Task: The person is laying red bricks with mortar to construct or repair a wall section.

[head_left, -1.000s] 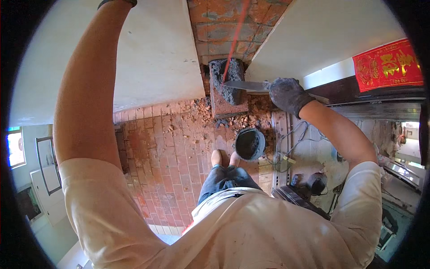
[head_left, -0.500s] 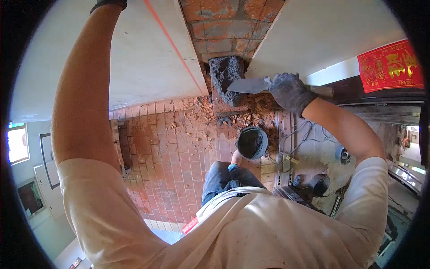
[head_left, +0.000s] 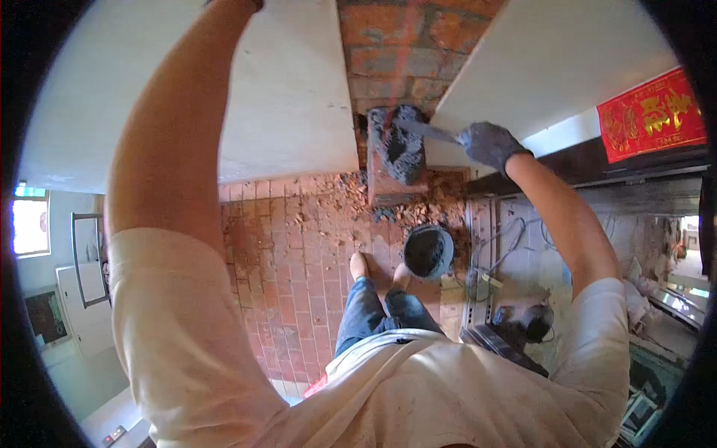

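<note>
My right hand (head_left: 489, 143), in a dark grey glove, is closed round a trowel (head_left: 433, 133). The blade, blurred, lies over the upper part of rough dark mortar (head_left: 403, 157) on top of a reddish brick block (head_left: 392, 193) at the foot of the exposed brick strip (head_left: 418, 45). My left hand (head_left: 248, 4) reaches to the top edge beside the white wall; only a bit of dark glove shows, its fingers out of view. A faint red line crosses the brickwork and mortar.
A bucket of dark mortar (head_left: 427, 250) stands near my feet among broken rubble (head_left: 407, 216) on brick paving (head_left: 276, 284). Cables (head_left: 508, 243) lie beside a metal threshold on the right. White panels (head_left: 553, 67) flank the brickwork; a red banner (head_left: 650, 112) hangs at right.
The trowel blade has moved up from the middle to the upper part of the mortar, its tip now angled higher. My left arm has shifted rightward in view, and the surroundings have shifted slightly.
</note>
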{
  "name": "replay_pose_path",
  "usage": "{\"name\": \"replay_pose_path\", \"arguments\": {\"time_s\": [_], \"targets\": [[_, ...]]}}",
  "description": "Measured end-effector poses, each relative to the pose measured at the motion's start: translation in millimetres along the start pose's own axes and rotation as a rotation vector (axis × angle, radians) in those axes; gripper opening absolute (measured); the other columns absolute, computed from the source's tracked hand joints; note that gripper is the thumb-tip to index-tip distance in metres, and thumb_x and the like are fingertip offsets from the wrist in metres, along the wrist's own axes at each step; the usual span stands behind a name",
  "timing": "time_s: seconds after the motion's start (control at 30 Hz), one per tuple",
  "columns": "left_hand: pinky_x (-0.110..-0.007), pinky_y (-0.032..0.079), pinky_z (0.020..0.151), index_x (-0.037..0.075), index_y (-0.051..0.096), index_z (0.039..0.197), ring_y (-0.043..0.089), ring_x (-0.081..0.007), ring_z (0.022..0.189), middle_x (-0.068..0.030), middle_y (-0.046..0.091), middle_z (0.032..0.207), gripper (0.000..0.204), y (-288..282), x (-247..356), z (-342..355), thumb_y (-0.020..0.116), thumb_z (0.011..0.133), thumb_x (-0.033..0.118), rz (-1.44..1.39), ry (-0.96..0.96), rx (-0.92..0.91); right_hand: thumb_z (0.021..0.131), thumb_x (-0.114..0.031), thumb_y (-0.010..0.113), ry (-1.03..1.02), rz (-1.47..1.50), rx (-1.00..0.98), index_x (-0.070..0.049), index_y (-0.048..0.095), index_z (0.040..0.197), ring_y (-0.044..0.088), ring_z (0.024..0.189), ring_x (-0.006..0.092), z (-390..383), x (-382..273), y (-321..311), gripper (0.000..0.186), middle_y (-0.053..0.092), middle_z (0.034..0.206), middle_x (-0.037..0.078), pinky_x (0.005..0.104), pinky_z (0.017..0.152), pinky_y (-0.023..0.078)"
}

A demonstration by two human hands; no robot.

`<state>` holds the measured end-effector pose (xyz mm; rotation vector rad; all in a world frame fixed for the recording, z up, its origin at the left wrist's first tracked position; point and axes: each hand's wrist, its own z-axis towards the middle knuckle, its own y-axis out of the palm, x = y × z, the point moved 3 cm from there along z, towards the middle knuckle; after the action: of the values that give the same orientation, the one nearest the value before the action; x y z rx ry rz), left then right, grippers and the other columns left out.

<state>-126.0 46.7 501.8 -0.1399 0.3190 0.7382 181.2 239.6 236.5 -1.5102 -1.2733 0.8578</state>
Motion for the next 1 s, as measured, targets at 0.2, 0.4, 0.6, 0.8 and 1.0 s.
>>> {"name": "replay_pose_path", "arguments": {"time_s": [0.2, 0.4, 0.6, 0.8, 1.0], "targets": [[-0.047, 0.042, 0.100, 0.015, 0.048, 0.135, 0.047, -0.0350, 0.126, -0.0167, 0.049, 0.137, 0.045, -61.6, 38.3, -134.6, 0.053, 0.093, 0.033, -0.474, 0.017, -0.499, 0.084, -0.020, 0.050, 0.224, 0.090, 0.103, -0.009, 0.068, 0.100, 0.066, 0.092, 0.0368, -10.2, -27.9, -13.5, 0.026, 0.068, 0.095, 0.019, 0.0486, 0.082, 0.051], [-0.050, 0.049, 0.077, 0.009, 0.063, 0.102, 0.060, -0.0411, 0.091, -0.0203, 0.063, 0.100, 0.026, -334.6, 98.9, -451.9, 0.049, 0.092, 0.028, -0.795, -0.508, -1.697, 0.080, -0.014, 0.055, 0.171, 0.007, 0.106, -0.008, 0.070, 0.092, 0.068, 0.083, 0.0367, -26.6, -53.6, 2.2, 0.021, 0.070, 0.089, 0.017, 0.0477, 0.073, 0.054], [-0.050, 0.046, 0.061, 0.004, 0.064, 0.077, 0.061, -0.0406, 0.066, -0.0196, 0.065, 0.072, 0.037, -670.8, 58.1, -601.3, 0.050, 0.088, 0.037, -0.352, -1.427, -2.289, 0.082, -0.014, 0.053, 0.138, -0.013, 0.099, -0.008, 0.070, 0.094, 0.067, 0.083, 0.0372, -30.5, -56.8, 3.3, 0.021, 0.069, 0.089, 0.017, 0.0475, 0.074, 0.054], [-0.029, 0.034, 0.044, 0.024, 0.049, 0.069, 0.042, -0.0110, 0.046, 0.0056, 0.042, 0.056, 0.022, -753.9, 39.8, -608.2, 0.051, 0.090, 0.030, -0.149, -2.872, -1.276, 0.084, -0.012, 0.049, 0.083, -0.056, 0.084, -0.008, 0.067, 0.098, 0.066, 0.080, 0.0353, -65.9, -77.9, 6.2, 0.023, 0.068, 0.085, 0.017, 0.0474, 0.072, 0.053], [-0.026, 0.039, 0.048, 0.016, 0.057, 0.075, 0.047, -0.0108, 0.052, 0.0030, 0.051, 0.063, 0.014, -630.4, 64.8, -575.5, 0.058, 0.087, 0.024, -0.479, -2.676, -1.171, 0.081, -0.013, 0.051, 0.068, 0.010, -0.014, -0.009, 0.067, 0.101, 0.066, 0.087, 0.0364, -73.6, -75.3, 9.7, 0.026, 0.068, 0.090, 0.018, 0.0479, 0.078, 0.052]]}}
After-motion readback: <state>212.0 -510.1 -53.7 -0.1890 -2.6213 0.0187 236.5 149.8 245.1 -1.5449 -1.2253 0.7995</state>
